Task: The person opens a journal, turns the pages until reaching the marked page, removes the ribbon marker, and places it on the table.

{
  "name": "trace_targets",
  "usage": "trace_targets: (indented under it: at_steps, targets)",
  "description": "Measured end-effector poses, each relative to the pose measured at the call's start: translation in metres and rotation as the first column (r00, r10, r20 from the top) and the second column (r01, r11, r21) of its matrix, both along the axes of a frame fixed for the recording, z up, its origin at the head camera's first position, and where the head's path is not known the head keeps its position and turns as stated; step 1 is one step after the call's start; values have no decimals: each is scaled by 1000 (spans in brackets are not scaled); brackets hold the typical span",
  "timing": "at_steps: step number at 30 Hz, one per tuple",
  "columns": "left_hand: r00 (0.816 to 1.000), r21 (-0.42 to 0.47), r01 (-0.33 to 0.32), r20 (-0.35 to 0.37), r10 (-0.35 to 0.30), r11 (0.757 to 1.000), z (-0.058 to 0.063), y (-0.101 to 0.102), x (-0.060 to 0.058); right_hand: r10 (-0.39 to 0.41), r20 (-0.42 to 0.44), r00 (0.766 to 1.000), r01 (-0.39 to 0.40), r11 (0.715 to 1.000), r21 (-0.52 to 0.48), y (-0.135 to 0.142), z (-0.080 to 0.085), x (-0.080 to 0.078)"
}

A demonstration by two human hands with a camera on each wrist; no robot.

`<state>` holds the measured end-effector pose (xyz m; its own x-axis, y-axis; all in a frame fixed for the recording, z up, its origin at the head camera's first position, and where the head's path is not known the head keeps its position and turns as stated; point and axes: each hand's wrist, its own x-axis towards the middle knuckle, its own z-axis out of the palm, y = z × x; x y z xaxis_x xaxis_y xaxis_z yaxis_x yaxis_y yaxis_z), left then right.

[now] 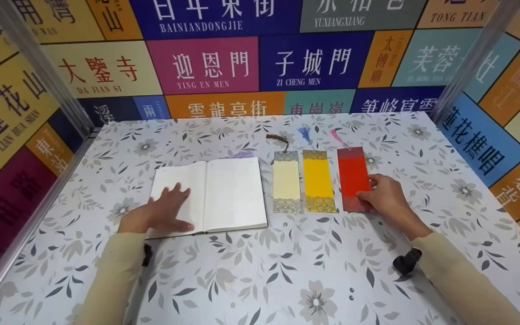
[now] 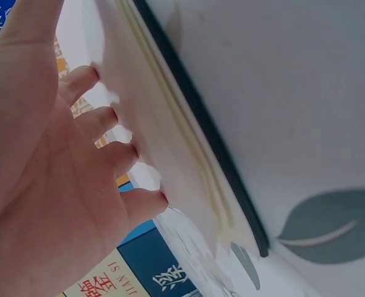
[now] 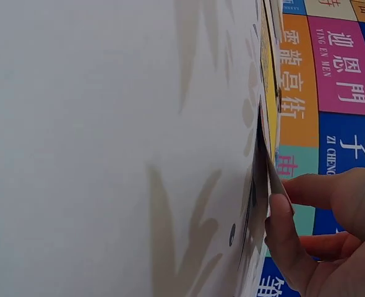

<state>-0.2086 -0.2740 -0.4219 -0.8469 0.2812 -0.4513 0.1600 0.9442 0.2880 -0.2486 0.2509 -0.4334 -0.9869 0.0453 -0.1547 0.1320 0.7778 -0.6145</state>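
Observation:
An open notebook (image 1: 235,194) with blank white pages lies on the table. My left hand (image 1: 167,210) rests on its left page, fingers spread, and the left wrist view shows the fingertips on the paper (image 2: 151,124). Right of the notebook, three tasselled bookmarks lie in a row: a cream one (image 1: 286,180), a yellow one (image 1: 318,178) and a red one (image 1: 352,174). My right hand (image 1: 386,196) pinches the red bookmark's right edge between thumb and fingers. In the right wrist view that bookmark (image 3: 274,176) tilts up from the tabletop at the pinched edge.
A white cloth with grey flowers and leaves covers the table (image 1: 242,275). Behind it stands a wall of coloured panels (image 1: 203,63) with Chinese lettering. Side panels (image 1: 11,135) rise at left and right. A faint purple tassel (image 1: 242,154) shows at the notebook's top edge.

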Motion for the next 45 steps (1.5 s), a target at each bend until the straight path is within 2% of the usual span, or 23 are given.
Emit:
trace_targets:
  at_steps: [6, 14, 19, 27, 33, 45]
  targets:
    - [1000, -9, 1, -4, -1, 1000, 1, 1, 0, 13, 27, 1000, -15, 998, 56, -4, 0, 3]
    - [1000, 3, -30, 10, 30, 1000, 0, 1, 1, -17, 58, 998, 10, 993, 119, -9, 1, 1]
    - [1000, -2, -23, 3, 23, 1000, 0, 1, 0, -19, 47, 999, 11, 988, 155, -11, 1, 3]
    - [1000, 47, -14, -10, 15, 999, -1, -1, 1, -13, -1, 1000, 13, 996, 87, -20, 16, 7]
    - [1000, 35, -23, -14, 23, 999, -1, -2, 2, 71, -35, 997, -67, 994, 86, -32, 20, 9]
    - [999, 5, -41, -10, 41, 999, -4, 0, -1, 249, -120, 961, -244, 968, 56, -70, 26, 19]
